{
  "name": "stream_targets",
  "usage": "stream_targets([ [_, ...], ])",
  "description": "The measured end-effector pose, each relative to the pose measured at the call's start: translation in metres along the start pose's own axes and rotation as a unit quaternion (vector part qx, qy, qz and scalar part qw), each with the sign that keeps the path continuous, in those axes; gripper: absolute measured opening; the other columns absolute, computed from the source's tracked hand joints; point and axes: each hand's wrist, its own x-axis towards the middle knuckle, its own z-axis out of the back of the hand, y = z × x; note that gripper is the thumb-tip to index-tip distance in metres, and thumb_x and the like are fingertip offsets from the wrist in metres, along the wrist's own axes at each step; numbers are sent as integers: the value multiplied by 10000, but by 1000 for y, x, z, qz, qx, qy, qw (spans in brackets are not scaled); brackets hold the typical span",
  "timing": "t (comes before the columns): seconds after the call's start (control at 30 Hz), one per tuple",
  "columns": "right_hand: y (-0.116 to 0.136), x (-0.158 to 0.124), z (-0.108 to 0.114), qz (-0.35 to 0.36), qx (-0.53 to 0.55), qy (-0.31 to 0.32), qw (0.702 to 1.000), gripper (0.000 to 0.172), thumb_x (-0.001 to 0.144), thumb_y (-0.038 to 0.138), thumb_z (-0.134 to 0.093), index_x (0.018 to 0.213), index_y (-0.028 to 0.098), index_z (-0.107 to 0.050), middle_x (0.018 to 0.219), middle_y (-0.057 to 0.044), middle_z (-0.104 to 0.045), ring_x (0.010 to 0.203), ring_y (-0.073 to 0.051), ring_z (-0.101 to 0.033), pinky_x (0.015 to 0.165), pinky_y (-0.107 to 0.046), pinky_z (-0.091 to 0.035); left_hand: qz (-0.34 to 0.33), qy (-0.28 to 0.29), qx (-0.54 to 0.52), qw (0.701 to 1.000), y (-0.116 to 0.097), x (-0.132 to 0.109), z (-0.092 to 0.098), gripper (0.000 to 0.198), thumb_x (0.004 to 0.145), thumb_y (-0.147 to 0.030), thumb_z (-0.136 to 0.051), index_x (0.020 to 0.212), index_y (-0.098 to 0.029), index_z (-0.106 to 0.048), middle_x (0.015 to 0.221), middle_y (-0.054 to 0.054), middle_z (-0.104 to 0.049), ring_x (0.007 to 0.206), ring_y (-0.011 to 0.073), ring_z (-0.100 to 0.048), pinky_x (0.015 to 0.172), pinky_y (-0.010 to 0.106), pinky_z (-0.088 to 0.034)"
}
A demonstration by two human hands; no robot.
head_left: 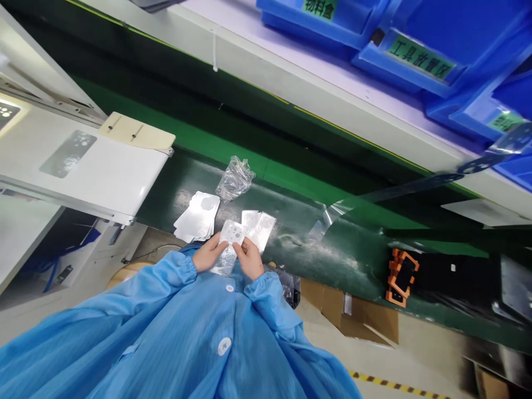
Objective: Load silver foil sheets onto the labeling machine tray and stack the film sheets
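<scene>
Hole-punched sheet [232, 230]: held just below and left of frame centre, pinched at opposite edges by left hand [209, 255] and right hand [250, 258]. Looked liable to crease from uneven pull or squeezing.

holding both arms [166, 277] bent inward | pinching with left hand [208, 255], beyond and left of upper coat button [230, 288] | pinching with right hand [250, 259], beyond and right of button | pointing thumbs [240, 250] inward
</scene>
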Motion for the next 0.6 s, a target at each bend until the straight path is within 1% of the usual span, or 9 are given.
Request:
stream_targets([
  [0.1,-2,-6,-9,-15,-14,34,999,386,846,525,-606,1034,192,-658,912,-69,-728,810,-234,-684,779,-372,-556,15,30,-22,999,7,-16,16,506,814,-499,-652,1181,-152,-609,1221,116,-649,1231,309,-516,1106,406,-358],
  [0.17,1,-8,-15,-17,-4,61,998,392,846,535,-600,1034,196,-663,909,-65,-729,788,-228,-684,744,-359,-559,45,74,-68,994,4,-20,27,534,759,-461,-729,1186,-162,-616,1199,111,-665,1204,312,-544,1075,420,-395],
  [0.23,8,-7,-17,-14,-2,85,996,401,850,545,-585,1033,196,-664,904,-61,-726,759,-218,-681,708,-342,-555,98,110,-146,978,-5,-16,33,576,719,-440,-766,1197,-157,-615,1163,118,-684,1143,316,-593,1008,424,-455],
  [0.3,21,-6,-13,-5,-59,104,993,367,849,535,-591,963,198,-681,830,-48,-720,700,-204,-666,670,-319,-540,154,130,-229,952,-16,-10,33,569,709,-439,-758,1180,-146,-629,1130,140,-696,1094,323,-627,941,421,-498],
  [0.37,41,-2,-4,12,-176,110,978,313,849,503,-608,815,204,-693,707,-30,-694,633,-185,-637,643,-293,-512,185,157,-297,924,-24,-7,29,525,722,-411,-731,1169,-151,-638,1119,150,-698,1071,329,-641,893,431,-521],
  [0.43,63,7,7,41,-274,73,958,278,847,460,-627,752,206,-690,664,-24,-672,622,-170,-617,637,-274,-487,179,188,-341,904,-27,-8,27,502,731,-367,-710,1179,-155,-632,1107,152,-702,1032,330,-660,871,452,-527],
  [0.5,82,21,12,80,-287,27,954,227,830,423,-650,872,204,-697,753,-29,-682,681,-162,-618,648,-255,-482,160,212,-358,895,-26,-13,30,473,748,-347,-688,1170,-139,-636,1072,158,-711,969,315,-682,876,454,-519],
  [0.53,89,30,12,96,-273,27,957,250,812,414,-667,939,200,-688,800,-30,-681,707,-158,-617,646,-244,-482,153,223,-357,894,-25,-15,32,450,756,-346,-678,1149,-128,-646,1044,160,-716,932,301,-689,876,441,-515],
  [0.6,99,50,4,111,-243,98,959,288,790,420,-681,956,185,-678,812,-21,-670,712,-150,-608,625,-229,-479,139,245,-346,895,-22,-19,40,405,763,-329,-668,1111,-123,-665,996,147,-721,871,264,-690,858,396,-513],
])
